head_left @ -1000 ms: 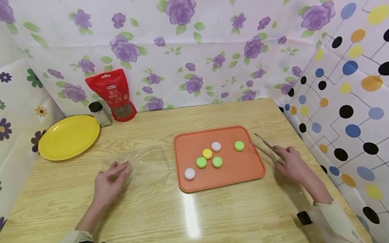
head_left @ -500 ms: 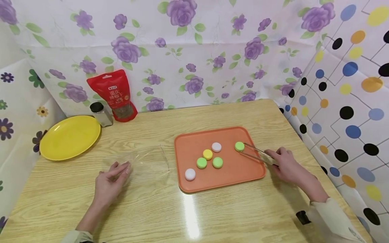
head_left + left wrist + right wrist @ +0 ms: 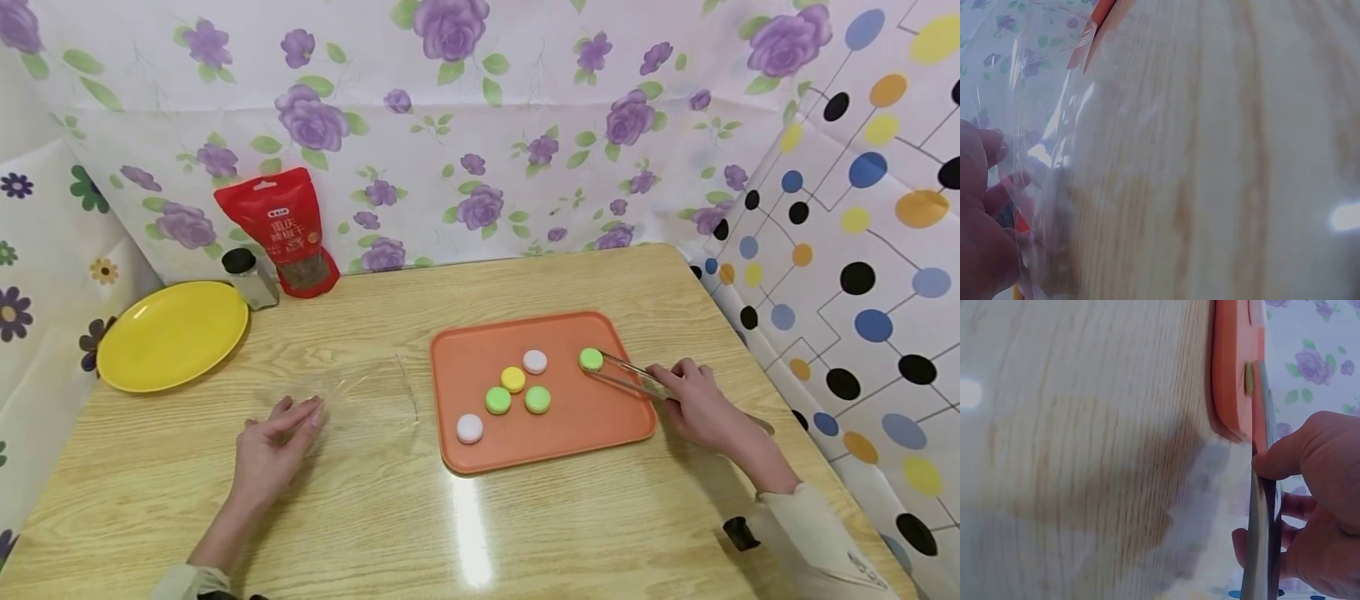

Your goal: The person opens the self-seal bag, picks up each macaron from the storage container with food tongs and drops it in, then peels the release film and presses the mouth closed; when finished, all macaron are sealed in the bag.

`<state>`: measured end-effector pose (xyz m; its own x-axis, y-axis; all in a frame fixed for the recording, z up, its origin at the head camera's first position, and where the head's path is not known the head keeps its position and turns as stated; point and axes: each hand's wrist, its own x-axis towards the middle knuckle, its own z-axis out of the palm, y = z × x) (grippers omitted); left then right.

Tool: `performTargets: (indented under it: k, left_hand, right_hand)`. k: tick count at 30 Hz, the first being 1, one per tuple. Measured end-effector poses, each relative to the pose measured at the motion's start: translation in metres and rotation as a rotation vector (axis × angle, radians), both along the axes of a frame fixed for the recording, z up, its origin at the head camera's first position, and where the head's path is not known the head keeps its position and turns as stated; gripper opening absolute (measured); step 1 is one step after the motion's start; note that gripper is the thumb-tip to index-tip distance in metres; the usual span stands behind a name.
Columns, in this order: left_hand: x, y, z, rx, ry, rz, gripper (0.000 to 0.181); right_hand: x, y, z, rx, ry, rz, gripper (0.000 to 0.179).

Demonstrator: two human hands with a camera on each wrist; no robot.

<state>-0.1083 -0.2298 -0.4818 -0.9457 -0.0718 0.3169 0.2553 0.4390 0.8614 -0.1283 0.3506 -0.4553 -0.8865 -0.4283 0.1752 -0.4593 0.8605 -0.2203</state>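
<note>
On the left, my left hand (image 3: 273, 450) pinches the edge of a clear plastic bag (image 3: 371, 400). The left wrist view shows fingers against the crinkled bag (image 3: 1047, 137); its mouth faces the tray. My right hand (image 3: 701, 406) grips metal tongs (image 3: 1262, 519) reaching over the right rim of an orange tray (image 3: 555, 442). Their tips sit at either side of a green macaron (image 3: 591, 359); how firmly they squeeze it cannot be told. Elsewhere on the tray are a yellow macaron (image 3: 513, 379), two more green ones and two pale ones, a pale macaron (image 3: 469, 428) being nearest the front left corner.
A yellow plate (image 3: 172, 337) lies at the far left. Behind it stand a black-capped jar (image 3: 251, 279) and a red pouch (image 3: 281, 233), close to the flowered cloth backdrop (image 3: 480, 150). A dotted cloth (image 3: 847, 275) borders the table's right side.
My right hand has moved left, bringing the tongs from beyond the tray's right rim to around the right-hand green macaron. The left hand and the bag have stayed put.
</note>
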Motion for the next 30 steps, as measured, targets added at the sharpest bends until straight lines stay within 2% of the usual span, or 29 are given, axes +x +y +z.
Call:
performTargets:
  k: [5,8,12,15,21,30]
  left_hand:
    - [0.004,-0.007,0.000,-0.011,0.013,0.019,0.021]
    - [0.003,-0.008,0.000,-0.019,0.027,0.020,0.020]
    - [-0.004,-0.003,0.000,-0.025,0.036,-0.019,0.020]
    - [-0.007,0.001,0.000,-0.033,0.039,-0.046,0.020]
    - [-0.004,0.001,0.001,-0.048,0.042,-0.039,0.019]
    - [-0.001,0.000,0.000,-0.144,0.080,-0.006,0.019]
  right_hand:
    - [-0.005,-0.009,-0.001,-0.008,0.033,0.027,0.048]
    - [-0.007,-0.014,0.001,-0.026,0.071,0.056,0.050]
    - [-0.002,-0.025,0.008,-0.064,0.140,0.107,0.053]
    - [0.002,-0.041,0.017,-0.089,0.141,0.146,0.054]
    - [-0.008,-0.100,0.031,-0.078,0.095,0.263,0.053]
    - [-0.031,-0.194,0.034,0.015,-0.017,0.413,0.046]
